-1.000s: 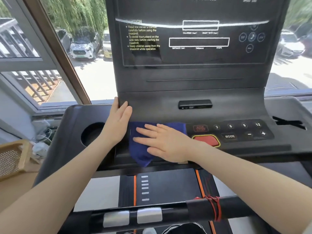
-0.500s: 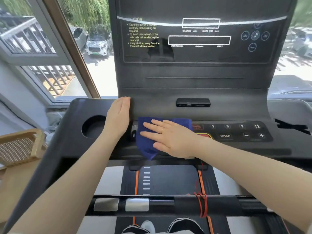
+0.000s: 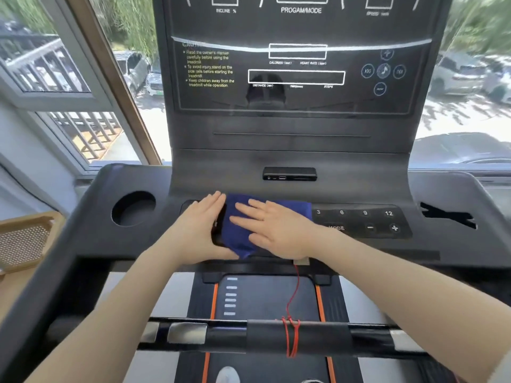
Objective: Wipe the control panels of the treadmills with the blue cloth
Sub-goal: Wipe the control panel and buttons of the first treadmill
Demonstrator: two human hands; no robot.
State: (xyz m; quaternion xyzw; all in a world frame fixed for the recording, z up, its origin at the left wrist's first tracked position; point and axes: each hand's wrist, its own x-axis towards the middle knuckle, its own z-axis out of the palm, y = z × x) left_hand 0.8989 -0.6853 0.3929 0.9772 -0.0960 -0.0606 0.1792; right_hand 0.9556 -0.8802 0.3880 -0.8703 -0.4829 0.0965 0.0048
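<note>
The blue cloth (image 3: 237,230) lies on the treadmill's dark button panel (image 3: 365,221), over its left half. My right hand (image 3: 276,228) presses flat on the cloth with straight fingers pointing left. My left hand (image 3: 199,230) rests flat on the panel just left of the cloth, its fingers straight and touching the cloth's edge. The red stop button is hidden under my right hand and the cloth. The upright display screen (image 3: 298,67) rises behind the panel.
A round cup holder (image 3: 134,208) sits left of the panel and a slot (image 3: 448,215) to the right. A black handlebar (image 3: 276,338) with a red cord (image 3: 291,313) crosses below. A wicker basket (image 3: 25,240) stands at the left. Windows flank the console.
My left hand has come down from the console's upright edge onto the panel beside the cloth. The cloth and right hand have shifted slightly right, covering the red button.
</note>
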